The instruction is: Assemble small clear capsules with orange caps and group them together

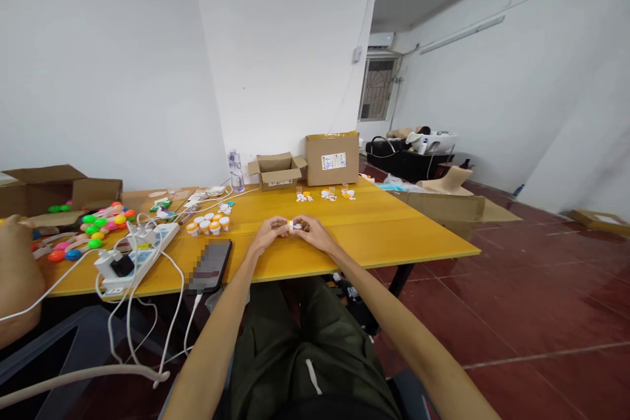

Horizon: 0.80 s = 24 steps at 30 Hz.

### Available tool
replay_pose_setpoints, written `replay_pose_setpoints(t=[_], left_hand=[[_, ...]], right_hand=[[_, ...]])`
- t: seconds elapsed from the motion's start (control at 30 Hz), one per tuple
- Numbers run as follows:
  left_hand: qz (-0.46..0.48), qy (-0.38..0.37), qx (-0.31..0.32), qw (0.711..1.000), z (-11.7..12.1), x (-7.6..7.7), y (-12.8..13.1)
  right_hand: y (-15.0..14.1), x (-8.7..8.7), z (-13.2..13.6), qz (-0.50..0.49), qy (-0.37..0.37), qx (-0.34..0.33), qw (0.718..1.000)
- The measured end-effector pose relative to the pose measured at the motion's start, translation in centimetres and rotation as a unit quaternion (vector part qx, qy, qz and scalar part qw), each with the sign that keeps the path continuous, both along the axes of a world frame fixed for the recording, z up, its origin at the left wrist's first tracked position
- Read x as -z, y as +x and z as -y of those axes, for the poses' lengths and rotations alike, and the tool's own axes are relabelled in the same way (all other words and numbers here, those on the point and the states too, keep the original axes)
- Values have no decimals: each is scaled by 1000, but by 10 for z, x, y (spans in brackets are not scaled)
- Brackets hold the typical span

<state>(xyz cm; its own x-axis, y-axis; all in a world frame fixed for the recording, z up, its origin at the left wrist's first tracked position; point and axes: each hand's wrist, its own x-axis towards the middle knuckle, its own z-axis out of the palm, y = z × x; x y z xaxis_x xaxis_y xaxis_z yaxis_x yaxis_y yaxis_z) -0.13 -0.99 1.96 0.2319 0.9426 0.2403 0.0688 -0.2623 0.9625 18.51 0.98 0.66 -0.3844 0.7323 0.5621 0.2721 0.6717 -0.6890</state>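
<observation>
Above the front part of the yellow table (394, 230), a small plastic jar (296, 226) lies on its side between my two hands. An orange and white end of it faces left. My left hand (268, 233) closes its fingertips on that end. My right hand (315, 234) grips the other end, and the fingers partly cover the jar. To the left stand several similar jars (214, 227) with white and orange lids. Farther back lie small piles of white and orange pieces (304, 197), with clear open cups beside them.
A phone (211, 266) lies at the front edge, beside a power strip (142, 259) with tangled white cables. Colourful balls (91, 230) and another person's arm (20, 275) are at the left. An open carton (278, 174), a closed carton (333, 161) and a bottle (235, 172) stand at the back.
</observation>
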Motion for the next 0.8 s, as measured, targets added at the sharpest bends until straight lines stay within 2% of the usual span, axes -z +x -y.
replay_pose_setpoints(t=[0.8], left_hand=[[20,-9,-16,1000,3,-5,0]], right_hand=[[0,-1,0,-12,-22,-22,999]])
